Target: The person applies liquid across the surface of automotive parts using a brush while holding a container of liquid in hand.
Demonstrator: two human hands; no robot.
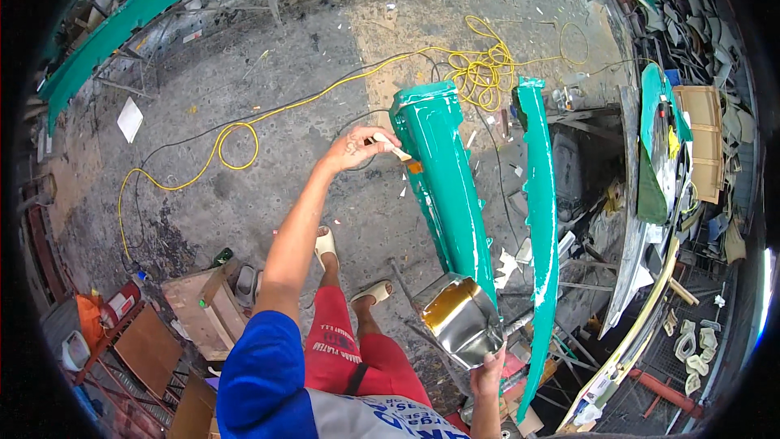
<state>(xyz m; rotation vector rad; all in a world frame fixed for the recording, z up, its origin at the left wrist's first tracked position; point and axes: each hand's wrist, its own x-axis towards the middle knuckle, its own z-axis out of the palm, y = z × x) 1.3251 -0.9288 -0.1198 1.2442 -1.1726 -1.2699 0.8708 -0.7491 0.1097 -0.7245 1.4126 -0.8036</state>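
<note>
My left hand (357, 148) is closed round the pale handle of a paintbrush (394, 148). The brush's amber-wet bristles touch the left edge of a long glossy green moulded panel (443, 171). Low on the right, my right hand (488, 372) grips the rim of a cut-open metal can (467, 333). Amber liquid coats part of the can's shiny inside. The can is tilted and covers the near end of the panel. Some fingers of my right hand are hidden by the can.
A narrow curved green strip (543, 219) lies right of the panel, on a metal stand. A yellow hose or cable (317, 95) snakes across the stained concrete floor to a coiled heap. Another long green part (146, 20) stands at the far left. Scrap pieces (691, 41) pile along the right.
</note>
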